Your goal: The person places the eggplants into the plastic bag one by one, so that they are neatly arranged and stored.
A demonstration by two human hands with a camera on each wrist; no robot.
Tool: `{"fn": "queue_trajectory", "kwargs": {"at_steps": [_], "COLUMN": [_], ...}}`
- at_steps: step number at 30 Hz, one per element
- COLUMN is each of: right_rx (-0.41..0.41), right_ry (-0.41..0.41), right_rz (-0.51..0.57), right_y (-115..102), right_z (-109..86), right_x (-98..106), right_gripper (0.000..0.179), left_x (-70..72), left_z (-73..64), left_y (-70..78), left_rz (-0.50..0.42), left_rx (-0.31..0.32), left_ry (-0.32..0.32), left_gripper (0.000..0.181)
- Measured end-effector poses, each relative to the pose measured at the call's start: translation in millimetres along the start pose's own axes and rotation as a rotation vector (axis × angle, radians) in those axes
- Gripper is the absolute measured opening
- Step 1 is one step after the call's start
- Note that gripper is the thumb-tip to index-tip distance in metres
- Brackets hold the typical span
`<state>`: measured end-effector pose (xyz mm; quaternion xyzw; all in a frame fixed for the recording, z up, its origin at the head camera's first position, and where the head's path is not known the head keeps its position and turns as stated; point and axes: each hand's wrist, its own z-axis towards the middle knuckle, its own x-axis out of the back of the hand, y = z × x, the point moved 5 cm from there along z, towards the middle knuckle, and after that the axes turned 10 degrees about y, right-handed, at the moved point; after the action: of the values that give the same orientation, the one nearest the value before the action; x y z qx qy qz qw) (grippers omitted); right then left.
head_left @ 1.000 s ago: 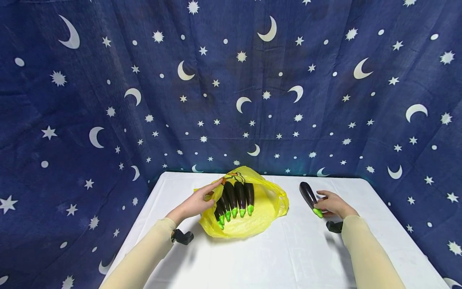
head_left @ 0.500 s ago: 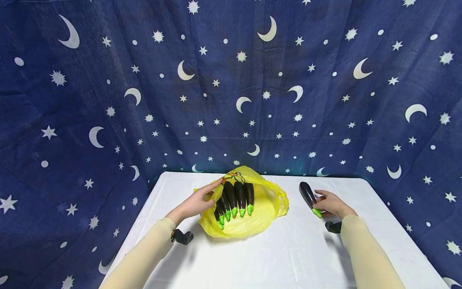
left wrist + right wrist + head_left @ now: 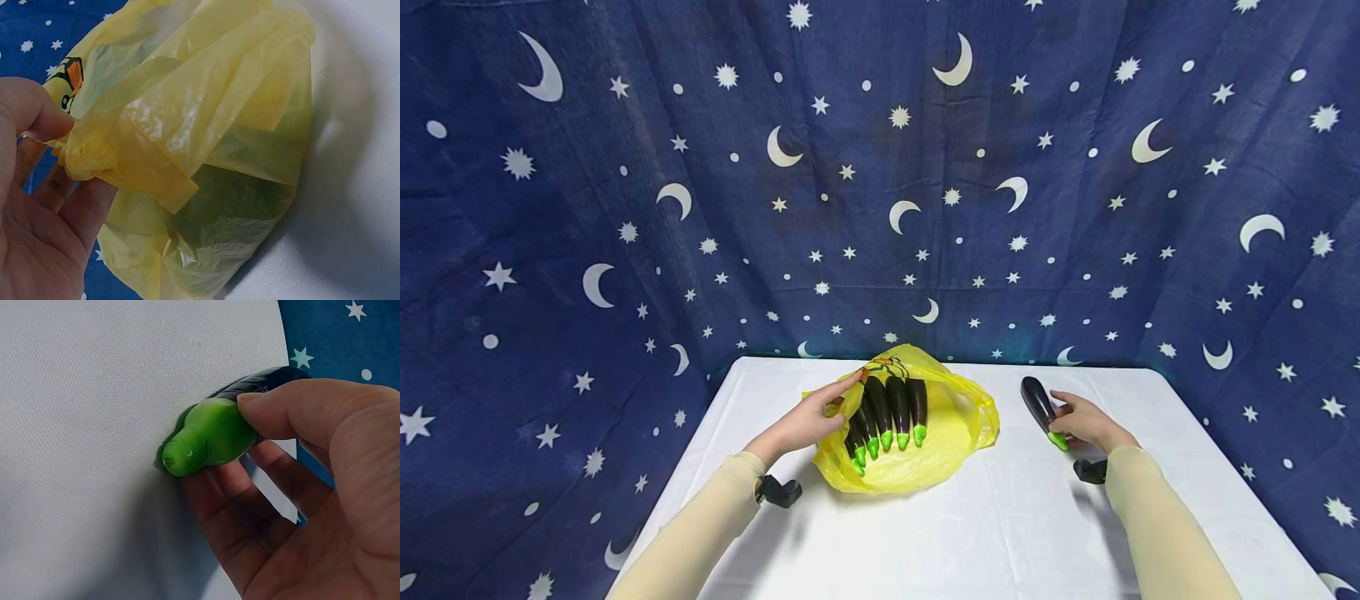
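Observation:
A yellow plastic bag (image 3: 910, 477) lies with its mouth toward me, several dark eggplants (image 3: 898, 408) side by side inside, green stem ends facing out. At its left edge my left hand (image 3: 805, 419) pinches the gathered plastic between thumb and fingers; the left wrist view shows the bunched bag film (image 3: 181, 119) in that grip. To the right of the bag, a single eggplant (image 3: 1037, 403) slants on the table, and my right hand (image 3: 1090, 422) holds it near the stem. In the right wrist view, the thumb and fingers are around its green cap (image 3: 219, 430).
A white cloth (image 3: 925, 550) covers the table. Behind and beside it hangs a dark blue curtain (image 3: 850, 208) with moons and stars. Each wrist carries a small black camera mount, such as the left mount (image 3: 781, 492).
My right hand has shifted very slightly to the left, along with the stem end of the single eggplant. The left hand and the bag stay in place.

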<state>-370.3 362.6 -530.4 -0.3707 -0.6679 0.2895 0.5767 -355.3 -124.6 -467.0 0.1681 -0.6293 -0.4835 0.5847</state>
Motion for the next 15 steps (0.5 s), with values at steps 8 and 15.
{"fn": "queue_trajectory", "kwargs": {"at_steps": [8,15], "right_rx": [-0.020,-0.025], "right_ry": [-0.006,-0.013], "right_rz": [0.023,0.056], "right_y": [3.7,3.8], "right_z": [2.5,0.8], "right_x": [-1.3,-2.3], "right_gripper": [0.088,0.086], "left_x": [0.6,0.6], "left_z": [-0.4,0.1], "left_y": [-1.0,-3.2], "left_rz": [-0.007,-0.004], "left_rx": [0.000,0.001], "left_ry": [0.006,0.003], "left_gripper": [0.081,0.081]}}
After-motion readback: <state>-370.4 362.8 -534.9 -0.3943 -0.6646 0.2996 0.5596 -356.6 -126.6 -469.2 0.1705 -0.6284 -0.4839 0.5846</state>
